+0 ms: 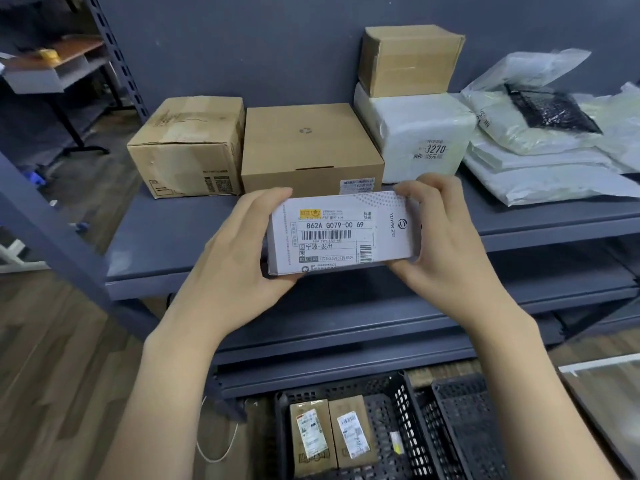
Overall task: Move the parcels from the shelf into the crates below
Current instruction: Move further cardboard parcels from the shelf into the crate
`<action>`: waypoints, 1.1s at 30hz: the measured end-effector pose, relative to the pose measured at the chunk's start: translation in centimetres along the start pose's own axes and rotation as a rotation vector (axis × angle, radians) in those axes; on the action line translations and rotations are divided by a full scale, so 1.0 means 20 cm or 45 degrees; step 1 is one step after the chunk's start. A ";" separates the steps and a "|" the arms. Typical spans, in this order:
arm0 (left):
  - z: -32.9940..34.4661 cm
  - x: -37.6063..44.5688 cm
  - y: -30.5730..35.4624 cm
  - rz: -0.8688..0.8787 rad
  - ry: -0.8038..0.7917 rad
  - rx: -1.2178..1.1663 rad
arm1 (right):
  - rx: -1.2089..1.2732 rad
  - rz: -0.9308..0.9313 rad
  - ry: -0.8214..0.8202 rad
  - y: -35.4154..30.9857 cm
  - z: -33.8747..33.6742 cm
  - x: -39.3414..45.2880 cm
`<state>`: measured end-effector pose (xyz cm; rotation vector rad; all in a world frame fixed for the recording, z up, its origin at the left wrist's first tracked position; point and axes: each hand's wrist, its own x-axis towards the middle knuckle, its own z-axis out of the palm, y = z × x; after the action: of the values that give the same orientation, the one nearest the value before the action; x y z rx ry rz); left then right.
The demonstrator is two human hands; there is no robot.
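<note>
While the left hand (239, 244) and right hand (446, 237) clamp a white parcel (341, 233) above the shelf (180, 244) edge, three boxes (188, 147) and mailers (540, 161) sit behind; below, one crate (401, 393) holds what look like two parcels.

This is a parcel storeroom: a dark grey metal shelf rack (194, 237) carries brown cardboard boxes (187, 147) at 11 o'clock, white plastic mailer bags (540, 168) at 2 o'clock, black perforated plastic crates (408, 403) at 6 o'clock.
</note>
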<state>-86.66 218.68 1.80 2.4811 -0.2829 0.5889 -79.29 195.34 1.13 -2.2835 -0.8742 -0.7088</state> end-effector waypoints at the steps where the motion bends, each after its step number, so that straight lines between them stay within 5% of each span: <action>1: 0.01 -0.01 -0.01 -0.016 0.001 0.003 | 0.000 0.015 -0.009 -0.01 0.01 -0.01; 22: 0.61 -0.60 -0.17 -0.202 -0.512 -0.106 | -0.122 0.649 -0.566 -0.05 0.33 -0.91; 33: 1.21 -1.27 -0.24 -0.557 -0.725 0.128 | -0.002 0.548 -1.045 0.20 0.70 -1.54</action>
<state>-99.18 210.51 -30.34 2.6436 0.0861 -0.2962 -92.47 189.81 -29.80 -2.6478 -0.6519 0.4557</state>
